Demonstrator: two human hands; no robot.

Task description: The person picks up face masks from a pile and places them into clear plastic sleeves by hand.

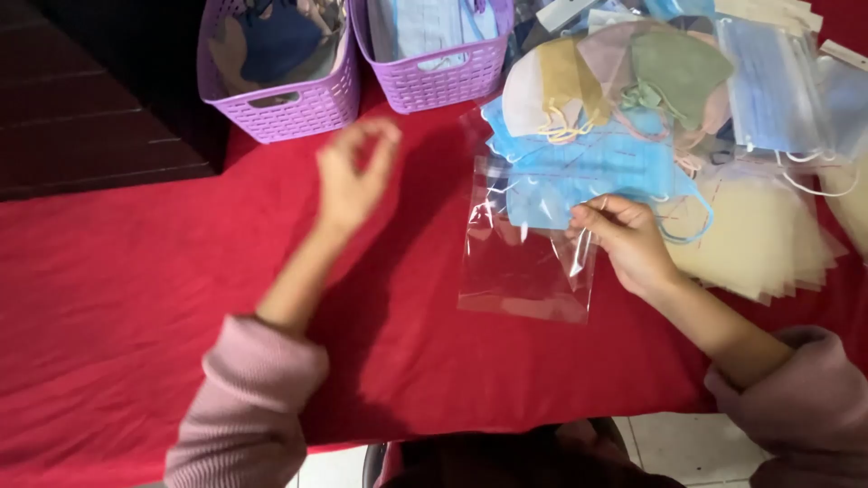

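While the right hand (628, 242) pinches a clear plastic bag (526, 262) lying mid-table on the red cloth (117, 298) | left hand (354, 176) hovers loosely curled, holding nothing, nearer the far edge | blue masks (588, 167) top the pile by the bag | 2 purple baskets (298, 104) stand at the far edge

Plenty of open red table (117, 298) on the left half, but the far edge is blocked by two purple baskets (280, 99) and the right side is buried under a mask pile (633, 108).
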